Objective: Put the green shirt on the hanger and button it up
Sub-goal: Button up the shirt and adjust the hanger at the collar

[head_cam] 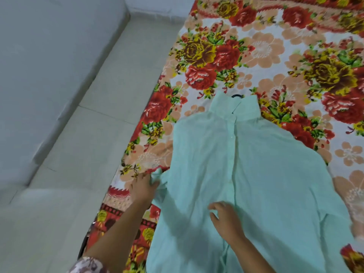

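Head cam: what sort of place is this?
Probably a home bedroom: the green shirt lies on a floral blanket spread like bedding, beside a pale tiled floor and a plain wall.

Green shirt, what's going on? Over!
Left hand touching sleeve, right hand resting on placket. Green shirt flat on floral blanket, hanger hook at collar. Nothing blocking.

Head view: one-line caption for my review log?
Green shirt, black hanger hook showing at its collar, lies on a floral bedspread; left hand at a sleeve, right hand over the placket.

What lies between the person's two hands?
Only wrinkled fabric of the green shirt, from left hand to right hand, in the head view.
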